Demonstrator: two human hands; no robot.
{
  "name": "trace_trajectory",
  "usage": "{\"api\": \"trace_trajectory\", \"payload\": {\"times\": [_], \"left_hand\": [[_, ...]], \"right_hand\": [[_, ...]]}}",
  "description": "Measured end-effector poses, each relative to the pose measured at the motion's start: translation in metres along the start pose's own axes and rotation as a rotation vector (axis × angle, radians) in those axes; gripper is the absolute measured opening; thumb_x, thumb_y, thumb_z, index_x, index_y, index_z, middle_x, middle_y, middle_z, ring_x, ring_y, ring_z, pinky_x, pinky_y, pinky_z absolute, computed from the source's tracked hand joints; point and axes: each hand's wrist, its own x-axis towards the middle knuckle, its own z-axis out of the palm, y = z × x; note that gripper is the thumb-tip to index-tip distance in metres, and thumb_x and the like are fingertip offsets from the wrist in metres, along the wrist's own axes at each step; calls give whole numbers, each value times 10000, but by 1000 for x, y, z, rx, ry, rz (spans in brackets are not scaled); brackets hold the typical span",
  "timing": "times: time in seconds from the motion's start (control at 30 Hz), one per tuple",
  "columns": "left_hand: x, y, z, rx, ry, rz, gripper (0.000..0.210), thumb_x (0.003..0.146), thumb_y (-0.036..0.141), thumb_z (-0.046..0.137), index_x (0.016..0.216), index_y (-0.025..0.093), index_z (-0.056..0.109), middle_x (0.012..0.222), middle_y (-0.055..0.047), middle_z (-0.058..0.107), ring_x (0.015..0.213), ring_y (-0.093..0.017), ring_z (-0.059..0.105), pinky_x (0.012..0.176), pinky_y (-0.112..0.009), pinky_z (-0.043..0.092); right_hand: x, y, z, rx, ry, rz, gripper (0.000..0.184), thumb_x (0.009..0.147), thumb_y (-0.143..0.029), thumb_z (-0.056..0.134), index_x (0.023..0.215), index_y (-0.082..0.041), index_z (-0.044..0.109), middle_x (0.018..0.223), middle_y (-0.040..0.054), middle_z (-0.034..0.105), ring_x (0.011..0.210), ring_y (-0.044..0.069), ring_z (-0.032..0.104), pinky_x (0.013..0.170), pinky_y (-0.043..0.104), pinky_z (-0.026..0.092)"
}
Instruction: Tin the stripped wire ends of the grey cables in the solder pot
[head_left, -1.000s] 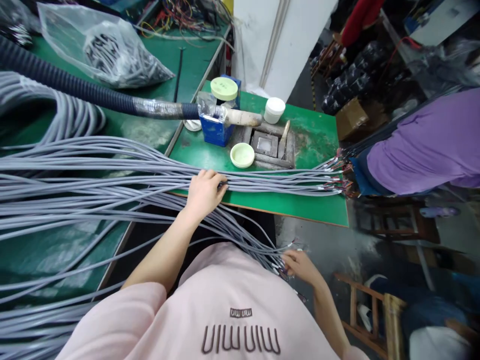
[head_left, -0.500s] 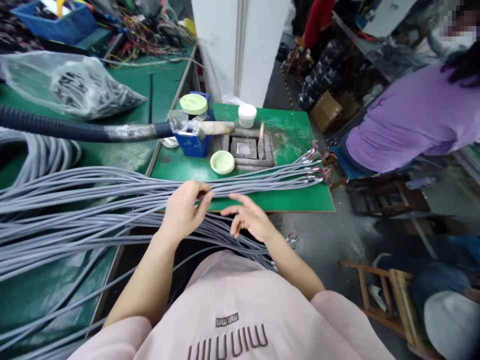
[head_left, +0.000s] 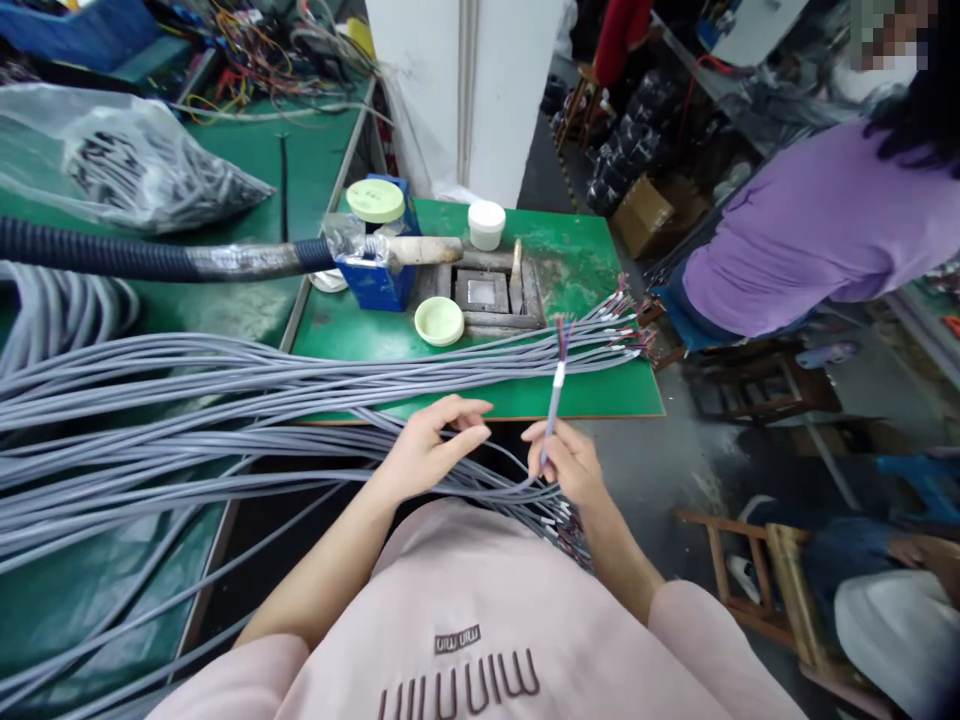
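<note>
My right hand point(head_left: 568, 460) pinches a grey cable point(head_left: 552, 412) close to its end. That end points up and away from me, with a white band and fanned-out coloured wires point(head_left: 562, 335). To its left, my left hand point(head_left: 442, 440) has thumb and fingers apart and holds nothing; it hovers over the near cables. A bundle of grey cables point(head_left: 360, 382) lies across the green table point(head_left: 630, 395), its stripped wire ends at the right edge. A lower bundle point(head_left: 300, 440) hangs past the table's front edge, its ends point(head_left: 566, 525) beside my body.
Behind the bundle are a square metal pot point(head_left: 484, 292) set in the table, a pale green lid point(head_left: 439, 321), a white tub point(head_left: 487, 225) and a blue box point(head_left: 379, 280). A ribbed hose point(head_left: 150, 250) crosses from the left. A person in purple point(head_left: 817, 230) sits at right.
My right hand has moved right and now grips a cable end, held upward. My left hand has left the upper bundle, moving right and toward me.
</note>
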Motion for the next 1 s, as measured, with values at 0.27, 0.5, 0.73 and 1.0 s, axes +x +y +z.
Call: {"api": "trace_trajectory", "payload": {"times": [0.27,0.5,0.73,1.0], "left_hand": [[18,11,42,-540,-105,-145,261,747,399,730,758,140,692,710,-17,611,619,-92,542,617,-235,454],[11,7,53,-650,-41,-217,281,695,385,772,776,148,645,608,27,571,518,-73,509,535,-217,437],[13,9,43,-585,257,-159,228,689,342,779,759,169,650,582,46,530,520,-55,434,514,-184,381],[14,1,45,-630,269,-190,203,722,324,756,840,181,675,611,45,544,513,-50,443,501,-180,390]], "right_hand": [[-15,2,8,-227,-249,-57,249,928,-312,448,903,-181,659,629,-9,642,495,91,503,509,219,402],[-17,-1,9,-285,-116,-88,231,919,-288,462,826,-195,652,596,-17,650,498,102,528,550,234,424],[-13,-2,14,-306,-142,-97,213,924,-278,462,841,-195,640,602,-24,646,521,100,549,568,225,428],[-11,-3,17,-327,-153,-100,208,926,-251,453,823,-193,625,615,-25,646,525,92,546,575,217,427]]}}
